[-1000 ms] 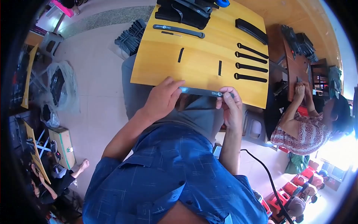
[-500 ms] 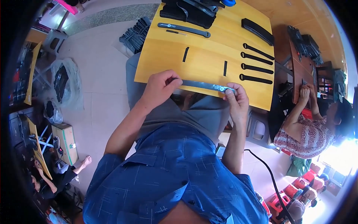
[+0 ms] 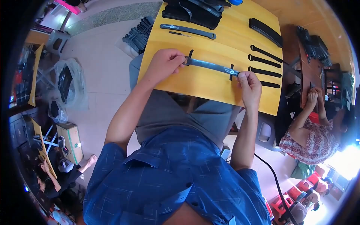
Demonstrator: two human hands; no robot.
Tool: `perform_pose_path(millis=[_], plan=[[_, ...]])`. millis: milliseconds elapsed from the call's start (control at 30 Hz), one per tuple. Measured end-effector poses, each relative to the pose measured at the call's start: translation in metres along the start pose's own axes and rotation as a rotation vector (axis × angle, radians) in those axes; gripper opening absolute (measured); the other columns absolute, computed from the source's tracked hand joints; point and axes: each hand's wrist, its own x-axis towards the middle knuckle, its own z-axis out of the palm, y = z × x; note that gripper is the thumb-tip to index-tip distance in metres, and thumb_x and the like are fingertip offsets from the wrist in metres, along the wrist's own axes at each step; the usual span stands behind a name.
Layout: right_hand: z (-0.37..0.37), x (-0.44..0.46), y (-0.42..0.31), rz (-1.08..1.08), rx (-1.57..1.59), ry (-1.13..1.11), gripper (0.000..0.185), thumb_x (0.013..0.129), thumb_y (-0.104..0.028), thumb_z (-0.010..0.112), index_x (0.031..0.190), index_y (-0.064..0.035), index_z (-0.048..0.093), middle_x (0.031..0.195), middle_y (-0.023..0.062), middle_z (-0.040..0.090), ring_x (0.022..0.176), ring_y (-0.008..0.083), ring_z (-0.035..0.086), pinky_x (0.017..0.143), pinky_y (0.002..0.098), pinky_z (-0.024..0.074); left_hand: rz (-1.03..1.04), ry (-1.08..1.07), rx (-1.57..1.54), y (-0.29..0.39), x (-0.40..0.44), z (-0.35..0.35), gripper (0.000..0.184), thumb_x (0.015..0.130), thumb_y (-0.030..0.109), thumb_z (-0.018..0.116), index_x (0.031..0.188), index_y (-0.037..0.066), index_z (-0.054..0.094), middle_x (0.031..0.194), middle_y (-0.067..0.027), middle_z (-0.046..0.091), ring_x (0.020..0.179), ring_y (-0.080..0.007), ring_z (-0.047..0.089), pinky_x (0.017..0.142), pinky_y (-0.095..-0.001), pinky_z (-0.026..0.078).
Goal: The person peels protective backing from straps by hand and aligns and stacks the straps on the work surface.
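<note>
Here I'm pinching a long grey printed strap (image 3: pixel 212 65), left hand (image 3: pixel 165 66) and right hand (image 3: pixel 251 87) at its ends, over the yellow wooden counter (image 3: pixel 217 92).

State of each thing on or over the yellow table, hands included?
Left hand: pinching one strap end
Right hand: pinching the other end
Held grey strap: stretched out, across both short black strips
Other grey strap: lying flat
Thin tool: lying flat
Four black loop-ended straps: laid in a row, lowest partly hidden
Blue item: cut off by frame, unclear
</note>
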Motion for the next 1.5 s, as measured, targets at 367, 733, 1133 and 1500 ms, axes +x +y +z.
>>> perform_pose_path(millis=[367, 733, 1133, 1500], plan=[[-0.003, 0.04, 0.016, 0.115, -0.274, 0.041, 0.023, 0.101, -0.024, 0.072, 0.097, -0.0015, 0.073, 0.072, -0.001, 0.062, 0.068, 0.0068, 0.053, 0.065, 0.0252, 0.0463, 0.199, 0.102, 0.558, -0.008, 0.048, -0.001, 0.021, 0.096, 0.023, 0.073, 0.092, 0.002, 0.075, 0.072, -0.009, 0.07, 0.064, -0.0178, 0.067, 0.062, -0.0328, 0.053], [0.004, 0.044, 0.012, 0.128, -0.313, 0.062, 0.023, 0.101, -0.023, 0.072, 0.094, -0.0014, 0.071, 0.069, -0.0013, 0.059, 0.066, 0.0064, 0.048, 0.062, 0.0254, 0.0425, 0.136, 0.078, 0.582, -0.001, 0.053, -0.003, 0.021, 0.09, 0.025, 0.071, 0.082, 0.006, 0.075, 0.074, -0.0134, 0.072, 0.07, -0.0332, 0.071, 0.067, -0.0432, 0.055], [0.011, 0.038, 0.0, 0.104, -0.355, 0.071, 0.023, 0.101, -0.022, 0.072, 0.093, -0.0008, 0.071, 0.068, -0.0018, 0.058, 0.064, 0.0061, 0.048, 0.059, 0.0251, 0.0422, 0.182, 0.093, 0.539, -0.007, 0.055, -0.003, 0.018, 0.091, 0.018, 0.073, 0.085, 0.001, 0.072, 0.07, -0.0123, 0.07, 0.062, -0.0225, 0.067, 0.06, -0.0348, 0.051], [0.015, 0.038, 0.001, 0.09, -0.449, 0.115, 0.022, 0.1, -0.022, 0.074, 0.089, -0.003, 0.07, 0.064, 0.0047, 0.061, 0.058, 0.01, 0.052, 0.058, 0.0279, 0.0458, 0.133, 0.128, 0.568, 0.0, 0.053, 0.003, 0.018, 0.089, 0.019, 0.072, 0.08, 0.005, 0.071, 0.074, -0.0152, 0.071, 0.071, -0.035, 0.071, 0.068, -0.0434, 0.056]])
